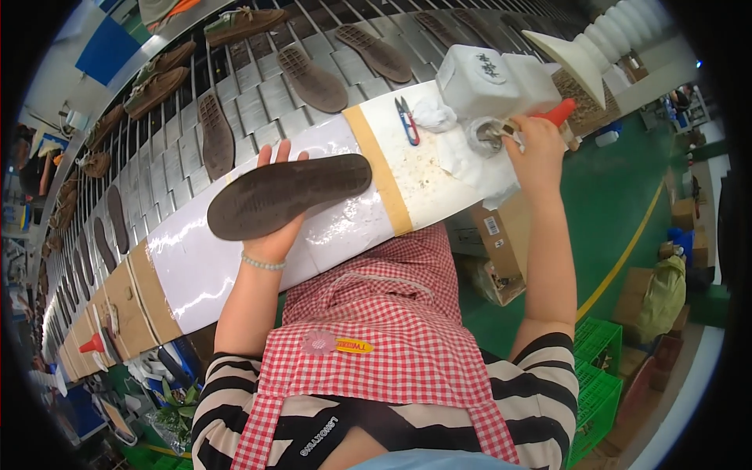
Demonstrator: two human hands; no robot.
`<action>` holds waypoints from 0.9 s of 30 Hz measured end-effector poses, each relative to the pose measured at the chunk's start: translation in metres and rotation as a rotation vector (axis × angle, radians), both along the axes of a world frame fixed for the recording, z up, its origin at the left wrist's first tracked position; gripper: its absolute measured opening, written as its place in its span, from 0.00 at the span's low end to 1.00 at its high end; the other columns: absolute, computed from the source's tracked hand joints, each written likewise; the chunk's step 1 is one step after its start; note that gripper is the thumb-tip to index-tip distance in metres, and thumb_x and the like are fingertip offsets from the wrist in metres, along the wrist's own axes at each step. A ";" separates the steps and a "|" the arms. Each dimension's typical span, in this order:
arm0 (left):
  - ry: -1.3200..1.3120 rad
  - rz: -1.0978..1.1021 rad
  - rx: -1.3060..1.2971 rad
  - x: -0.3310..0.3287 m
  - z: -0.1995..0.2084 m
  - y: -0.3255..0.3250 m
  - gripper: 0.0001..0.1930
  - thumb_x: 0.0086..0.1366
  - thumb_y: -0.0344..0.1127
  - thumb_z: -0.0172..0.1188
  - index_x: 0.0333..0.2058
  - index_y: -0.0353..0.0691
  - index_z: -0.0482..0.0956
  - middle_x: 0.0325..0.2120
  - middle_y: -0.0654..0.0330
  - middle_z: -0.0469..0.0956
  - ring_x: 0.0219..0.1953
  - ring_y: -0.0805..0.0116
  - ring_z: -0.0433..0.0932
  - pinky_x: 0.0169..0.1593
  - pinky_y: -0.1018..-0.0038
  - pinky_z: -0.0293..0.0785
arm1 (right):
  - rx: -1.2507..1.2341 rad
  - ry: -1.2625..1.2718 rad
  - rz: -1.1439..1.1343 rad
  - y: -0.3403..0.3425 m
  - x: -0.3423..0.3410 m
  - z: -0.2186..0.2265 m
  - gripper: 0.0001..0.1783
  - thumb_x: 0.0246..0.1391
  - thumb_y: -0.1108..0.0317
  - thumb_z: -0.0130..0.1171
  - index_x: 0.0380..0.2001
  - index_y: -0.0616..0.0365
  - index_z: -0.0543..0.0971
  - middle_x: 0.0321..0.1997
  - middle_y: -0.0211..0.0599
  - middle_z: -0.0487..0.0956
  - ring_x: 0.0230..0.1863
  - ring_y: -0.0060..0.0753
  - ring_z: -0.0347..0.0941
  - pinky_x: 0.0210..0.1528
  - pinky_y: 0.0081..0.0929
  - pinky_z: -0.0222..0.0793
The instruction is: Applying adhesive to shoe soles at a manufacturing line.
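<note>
A dark brown shoe sole (291, 197) rests on my left hand (274, 239), smooth face up. The fingertips show beyond its far edge and the palm lies beneath it. To the right, my right hand (536, 153) pinches a small, pale, stubby object (508, 129) over the mouth of a clear plastic-lined cup (486, 136). Its lower end goes toward the cup, and I cannot make out its kind. Thread snips (407, 122) with red and blue handles lie left of the cup, beside crumpled white tissue (435, 115).
White plastic jugs (489, 78) and a red nozzle (558, 112) stand behind my right hand. Beyond the white work board (211, 258) runs a slatted metal conveyor (262, 102) carrying several soles (312, 81) and shoes (244, 25). A cardboard box (499, 243) sits below the board, at right.
</note>
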State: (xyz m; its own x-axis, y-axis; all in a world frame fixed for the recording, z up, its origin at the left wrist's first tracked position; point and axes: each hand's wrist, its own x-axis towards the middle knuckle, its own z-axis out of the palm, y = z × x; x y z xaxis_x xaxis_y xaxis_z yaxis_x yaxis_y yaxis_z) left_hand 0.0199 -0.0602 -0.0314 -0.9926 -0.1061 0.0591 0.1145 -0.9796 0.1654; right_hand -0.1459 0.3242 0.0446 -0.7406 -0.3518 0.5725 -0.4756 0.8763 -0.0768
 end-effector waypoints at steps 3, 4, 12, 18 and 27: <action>0.011 -0.128 -0.041 0.022 -0.002 -0.007 0.32 0.72 0.48 0.53 0.71 0.49 0.57 0.71 0.52 0.56 0.73 0.46 0.54 0.73 0.43 0.50 | 0.030 0.046 0.015 -0.002 -0.007 -0.018 0.22 0.41 0.70 0.72 0.43 0.56 0.83 0.41 0.38 0.82 0.51 0.46 0.74 0.55 0.46 0.66; -0.055 -0.120 -0.172 0.031 0.000 -0.008 0.36 0.71 0.52 0.54 0.72 0.45 0.55 0.72 0.46 0.54 0.73 0.43 0.53 0.71 0.39 0.51 | 0.037 0.009 0.018 -0.002 -0.008 -0.021 0.22 0.40 0.70 0.72 0.44 0.55 0.83 0.41 0.38 0.82 0.52 0.46 0.74 0.56 0.47 0.66; -0.105 -0.499 0.063 0.065 0.004 -0.005 0.44 0.69 0.64 0.48 0.71 0.36 0.53 0.72 0.38 0.48 0.72 0.29 0.46 0.66 0.27 0.49 | 0.001 -0.017 0.088 0.008 -0.011 -0.019 0.21 0.43 0.68 0.72 0.43 0.58 0.83 0.40 0.45 0.81 0.46 0.51 0.75 0.51 0.47 0.68; -0.147 -0.361 -0.016 0.055 0.010 0.017 0.44 0.69 0.64 0.49 0.71 0.37 0.54 0.71 0.42 0.51 0.72 0.34 0.49 0.68 0.30 0.48 | -0.303 -0.555 -0.246 0.021 0.013 0.010 0.26 0.50 0.69 0.69 0.54 0.63 0.79 0.48 0.44 0.82 0.52 0.35 0.78 0.57 0.28 0.68; -0.119 -0.296 0.114 0.022 0.034 0.057 0.34 0.75 0.58 0.42 0.68 0.38 0.59 0.69 0.45 0.59 0.72 0.45 0.55 0.69 0.39 0.57 | -0.452 -0.408 0.604 -0.098 0.128 0.043 0.27 0.39 0.77 0.71 0.48 0.57 0.81 0.45 0.37 0.82 0.58 0.42 0.74 0.61 0.42 0.67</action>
